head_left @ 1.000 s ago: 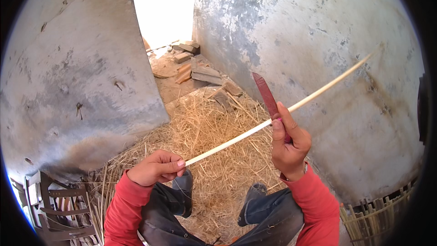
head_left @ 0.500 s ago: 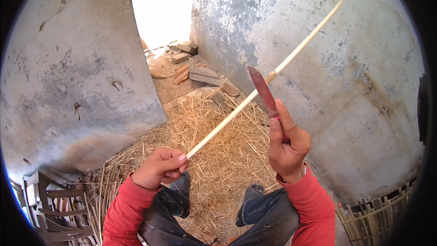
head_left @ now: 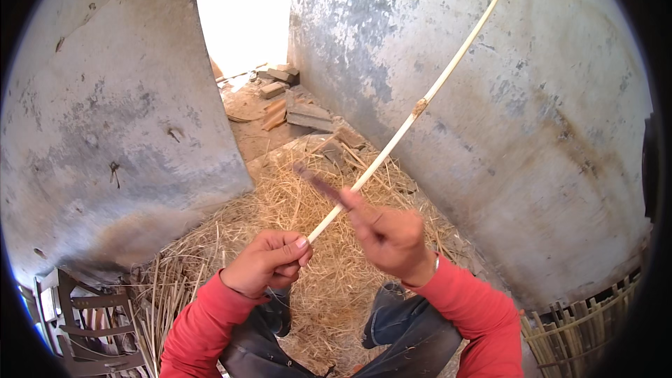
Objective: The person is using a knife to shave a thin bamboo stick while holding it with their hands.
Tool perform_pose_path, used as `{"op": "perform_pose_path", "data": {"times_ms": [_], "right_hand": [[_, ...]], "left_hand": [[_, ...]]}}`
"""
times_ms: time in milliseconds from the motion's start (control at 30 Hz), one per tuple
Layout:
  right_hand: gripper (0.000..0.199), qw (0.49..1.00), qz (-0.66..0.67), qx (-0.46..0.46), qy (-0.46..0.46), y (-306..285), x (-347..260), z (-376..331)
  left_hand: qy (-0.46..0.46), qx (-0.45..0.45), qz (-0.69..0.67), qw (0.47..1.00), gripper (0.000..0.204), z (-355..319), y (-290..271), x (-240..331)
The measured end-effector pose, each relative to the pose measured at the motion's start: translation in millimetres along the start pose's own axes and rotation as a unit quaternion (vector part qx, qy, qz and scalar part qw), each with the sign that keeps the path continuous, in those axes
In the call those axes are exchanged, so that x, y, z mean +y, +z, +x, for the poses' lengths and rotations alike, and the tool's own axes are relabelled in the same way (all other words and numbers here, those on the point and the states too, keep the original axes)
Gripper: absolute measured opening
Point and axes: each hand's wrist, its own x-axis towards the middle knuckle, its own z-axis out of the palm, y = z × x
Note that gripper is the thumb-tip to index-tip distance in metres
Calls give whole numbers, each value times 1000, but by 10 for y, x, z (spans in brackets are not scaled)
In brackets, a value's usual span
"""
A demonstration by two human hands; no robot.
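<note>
Pale cane strip (head_left: pixel 413 115) pinched at its lower end in the left hand (head_left: pixel 267 262), fist closed, thumb on top. Right hand (head_left: pixel 390 236) clamped on a dark reddish knife (head_left: pixel 318 183), blade blurred, pointing up-left, lying against the strip just above the left hand. Hands close together, not touching.

Versus half a second ago: knife was upright, blade tip high beside the strip; now it is tipped down and left, across the strip's lower part. Right hand has dropped and moved in toward the left hand. Strip stands steeper, its far end now reaching the top edge of the view. One second ago it lay much flatter, running out to the right. Left hand has barely shifted.

Red sleeves (head_left: pixel 483 315) on both forearms, dark trousers (head_left: pixel 406 336) below, person seated with knees apart.

Floor (head_left: pixel 252 140) is bare earth, covered under the hands with a heap of straw (head_left: pixel 280 210) and cane shavings. Bricks (head_left: pixel 308 115) and rubble lie further back near a bright doorway (head_left: pixel 241 14). Walls (head_left: pixel 525 98) are grey plaster, stained and flaking, on both sides. Woven basket rim (head_left: pixel 588 329) at lower right. Dark slatted frame (head_left: pixel 84 315) at lower left, what it is cannot be told.
</note>
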Motion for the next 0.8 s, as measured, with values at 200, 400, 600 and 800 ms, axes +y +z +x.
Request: {"op": "perform_pose_path", "data": {"times_ms": [200, 400, 600, 800], "right_hand": [[45, 961, -54, 255, 93, -219, 386, 56], [45, 992, 6, 108, 71, 28, 104, -12], [45, 987, -2, 138, 80, -52, 208, 22], [46, 981, -1, 153, 117, -5, 135, 0]], "left_hand": [[-43, -64, -52, 996, 30, 24, -41, -45], [-73, -64, -80, 992, 30, 36, -107, -79], [-77, -57, -104, 990, 31, 21, -88, -82], [-89, -74, -113, 987, 31, 29, -128, -107]]}}
